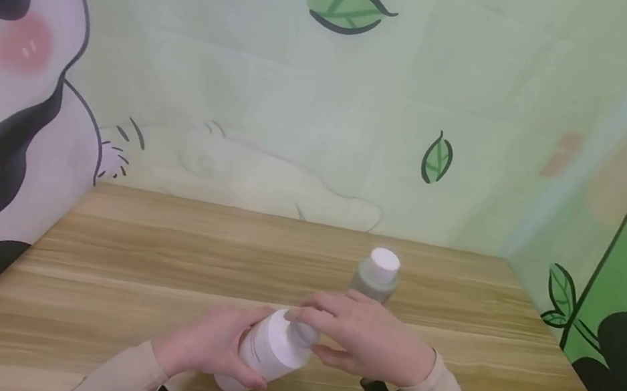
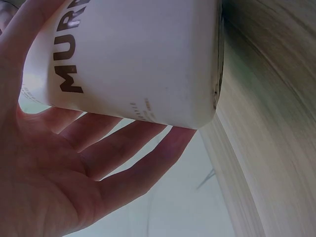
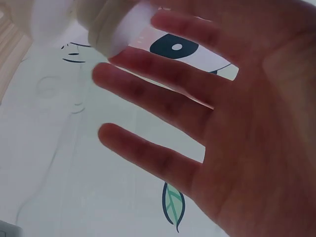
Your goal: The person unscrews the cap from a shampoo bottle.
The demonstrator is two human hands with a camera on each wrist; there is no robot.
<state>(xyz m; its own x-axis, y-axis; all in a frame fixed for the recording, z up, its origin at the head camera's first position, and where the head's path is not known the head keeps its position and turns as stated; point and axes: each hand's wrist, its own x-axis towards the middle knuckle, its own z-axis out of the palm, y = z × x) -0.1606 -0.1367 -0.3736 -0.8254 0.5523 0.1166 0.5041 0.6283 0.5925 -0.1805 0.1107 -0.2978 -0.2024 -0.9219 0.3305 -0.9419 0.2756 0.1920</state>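
A white bottle (image 1: 274, 346) with dark lettering leans to the right, close over the wooden table. My left hand (image 1: 212, 341) grips its body from the left, thumb in front and fingers around the far side. In the left wrist view the lettering on the bottle (image 2: 133, 59) begins "MUR", and its base edge is near the tabletop. At the upper end, my right hand (image 1: 371, 339) pinches the white cap (image 1: 303, 333) between thumb and forefinger. The right wrist view has the cap (image 3: 116, 34) at the fingertips, with the other fingers spread and nearly straight.
A second bottle (image 1: 370, 285), grey-green with a white cap, stands just behind my right hand and is partly covered by it. The wooden table (image 1: 161, 240) ends at a backdrop (image 1: 246, 77) printed with pandas, leaves and bamboo.
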